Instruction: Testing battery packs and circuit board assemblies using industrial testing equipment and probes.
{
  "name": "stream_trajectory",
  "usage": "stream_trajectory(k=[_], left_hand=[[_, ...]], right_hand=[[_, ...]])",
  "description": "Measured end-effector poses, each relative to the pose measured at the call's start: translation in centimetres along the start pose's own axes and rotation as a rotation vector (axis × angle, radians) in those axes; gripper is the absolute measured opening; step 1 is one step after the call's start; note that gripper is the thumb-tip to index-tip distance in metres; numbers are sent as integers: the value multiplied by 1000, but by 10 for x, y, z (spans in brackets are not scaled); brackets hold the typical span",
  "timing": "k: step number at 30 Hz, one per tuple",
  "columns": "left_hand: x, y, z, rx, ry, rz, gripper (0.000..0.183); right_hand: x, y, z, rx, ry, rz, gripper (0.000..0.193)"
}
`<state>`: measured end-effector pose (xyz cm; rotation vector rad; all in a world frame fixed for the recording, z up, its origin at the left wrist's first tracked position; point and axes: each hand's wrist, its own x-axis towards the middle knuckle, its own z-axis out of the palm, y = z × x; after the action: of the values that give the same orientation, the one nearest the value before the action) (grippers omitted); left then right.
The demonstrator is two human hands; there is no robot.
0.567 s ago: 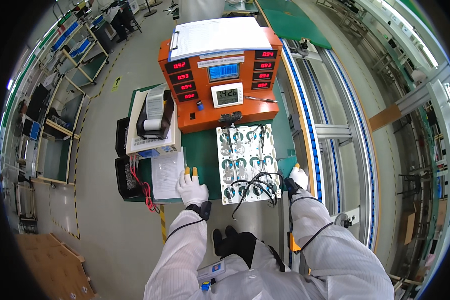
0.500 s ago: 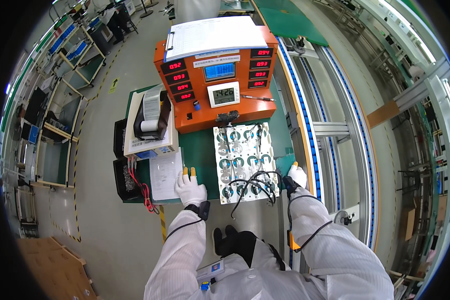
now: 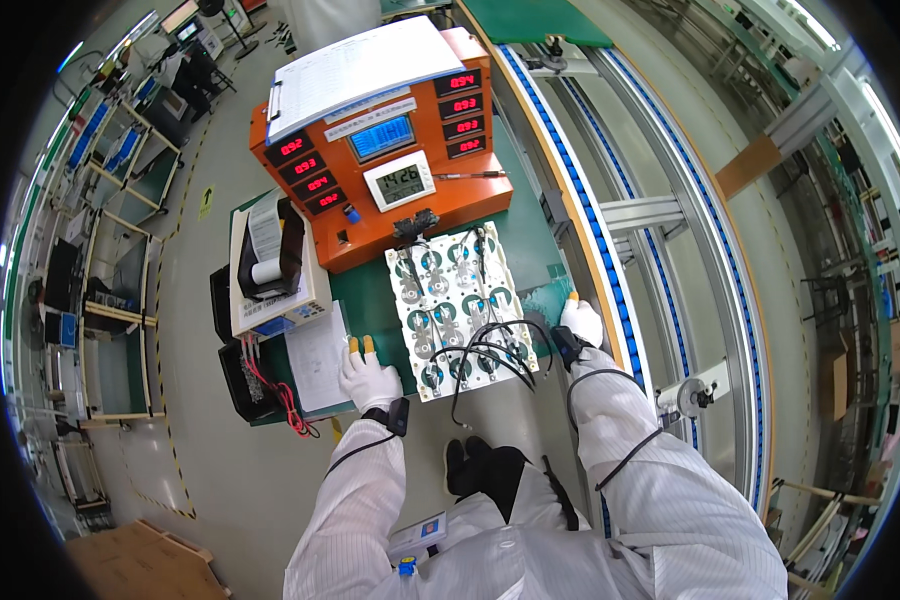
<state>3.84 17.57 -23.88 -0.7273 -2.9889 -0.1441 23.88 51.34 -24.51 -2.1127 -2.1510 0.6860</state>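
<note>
My left hand (image 3: pixel 370 383), in a white glove with yellow covers on two fingertips, lies open at the green table's front edge beside a printed sheet (image 3: pixel 316 362). My right hand (image 3: pixel 582 324), also gloved, rests open on the table's right side near the conveyor rail, with one yellow fingertip showing and its other fingers partly hidden. Both hands are free of objects. Between them sits a white plate (image 3: pixel 410 318) with round blue-green openings and metal tabs. Black cables (image 3: pixel 490 345) loop over its near part and hang past the edge. Dark bands with cords circle both wrists.
Behind the plate stands an orange test box (image 3: pixel 370 226) with red displays, a white digital clock (image 3: pixel 400 181) and a clipboard (image 3: pixel 360 75) on top. A white meter (image 3: pixel 305 300), black bins (image 3: pixel 245 385) and red leads (image 3: pixel 288 405) are left. A conveyor (image 3: pixel 590 200) runs along the right.
The whole view has turned, so the table and box appear tilted and shifted left. Both hands stay at about the same places on the table.
</note>
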Motion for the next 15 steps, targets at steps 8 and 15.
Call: stream_trajectory(k=[8, 15], left_hand=[[0, 4, 7, 103, 103, 53, 57], [-1, 3, 7, 110, 89, 13, 56]], right_hand=[[2, 2, -3, 31, 9, 0, 52], [-3, -2, -3, 21, 16, -10, 54]])
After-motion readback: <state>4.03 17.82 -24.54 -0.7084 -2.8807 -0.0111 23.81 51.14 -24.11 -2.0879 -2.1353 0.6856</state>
